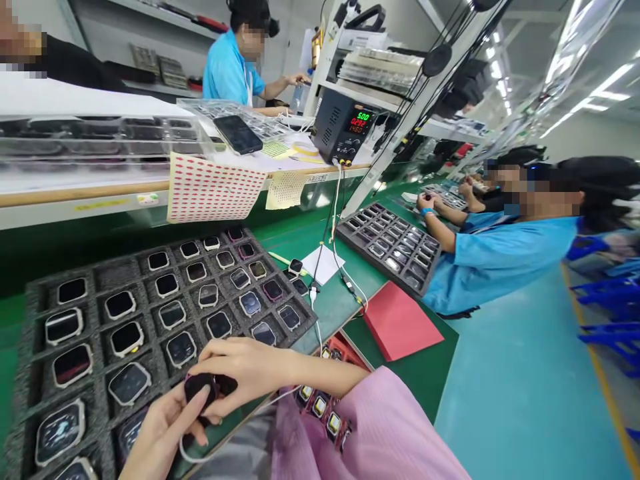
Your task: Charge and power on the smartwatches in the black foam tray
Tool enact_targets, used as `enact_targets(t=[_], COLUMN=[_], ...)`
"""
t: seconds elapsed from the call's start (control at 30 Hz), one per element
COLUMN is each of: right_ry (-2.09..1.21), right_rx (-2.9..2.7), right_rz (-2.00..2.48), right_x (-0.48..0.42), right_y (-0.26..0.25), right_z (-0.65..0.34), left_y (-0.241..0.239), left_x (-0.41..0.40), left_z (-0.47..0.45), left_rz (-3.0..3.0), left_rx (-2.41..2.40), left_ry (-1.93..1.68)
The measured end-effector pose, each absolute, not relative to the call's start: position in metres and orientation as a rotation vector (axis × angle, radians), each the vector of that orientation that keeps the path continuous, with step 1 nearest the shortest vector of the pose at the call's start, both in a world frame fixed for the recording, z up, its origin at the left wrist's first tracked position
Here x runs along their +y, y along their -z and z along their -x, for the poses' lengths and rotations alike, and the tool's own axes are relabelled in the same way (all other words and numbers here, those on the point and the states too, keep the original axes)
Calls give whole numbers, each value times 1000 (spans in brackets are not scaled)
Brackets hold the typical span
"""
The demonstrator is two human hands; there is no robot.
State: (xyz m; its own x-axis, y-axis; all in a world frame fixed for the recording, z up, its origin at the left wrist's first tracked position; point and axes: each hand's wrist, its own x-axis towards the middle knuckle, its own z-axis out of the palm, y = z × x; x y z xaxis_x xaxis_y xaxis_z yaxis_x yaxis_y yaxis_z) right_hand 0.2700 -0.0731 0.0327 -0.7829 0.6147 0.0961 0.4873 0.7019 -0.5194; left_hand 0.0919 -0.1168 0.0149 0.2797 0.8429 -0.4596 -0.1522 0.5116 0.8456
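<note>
Both my hands meet at the near edge of a dark foam tray (35,293) filled with several smartwatch bodies. My left hand (160,433) cups a dark, pink-edged watch body (205,385) from below, fingers curled round it. My right hand (245,370) pinches the same watch body from above, its pink sleeve (380,427) reaching in from the right. A thin white cable (315,313) runs across the green bench toward my hands. One watch (296,266) lies loose beside the tray.
A second tray of watches (390,243) and a red sheet (400,323) lie to the right. A power supply (345,127), a phone (237,133) and sticker sheets (213,190) sit on the raised shelf. Co-workers in blue (495,257) work alongside and behind.
</note>
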Motion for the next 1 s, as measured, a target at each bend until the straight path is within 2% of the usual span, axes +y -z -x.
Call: enact_targets(t=[0.53, 1.0], right_ry=[-970, -922], right_rx=[-2363, -2368], right_rz=[776, 790], right_x=[-58, -64], right_y=[-32, -31], right_z=[-271, -272], left_y=[-12, -11], left_x=[-96, -99], left_z=[-85, -84], left_rz=[-923, -1033], left_rx=[933, 936], left_ry=[-691, -703])
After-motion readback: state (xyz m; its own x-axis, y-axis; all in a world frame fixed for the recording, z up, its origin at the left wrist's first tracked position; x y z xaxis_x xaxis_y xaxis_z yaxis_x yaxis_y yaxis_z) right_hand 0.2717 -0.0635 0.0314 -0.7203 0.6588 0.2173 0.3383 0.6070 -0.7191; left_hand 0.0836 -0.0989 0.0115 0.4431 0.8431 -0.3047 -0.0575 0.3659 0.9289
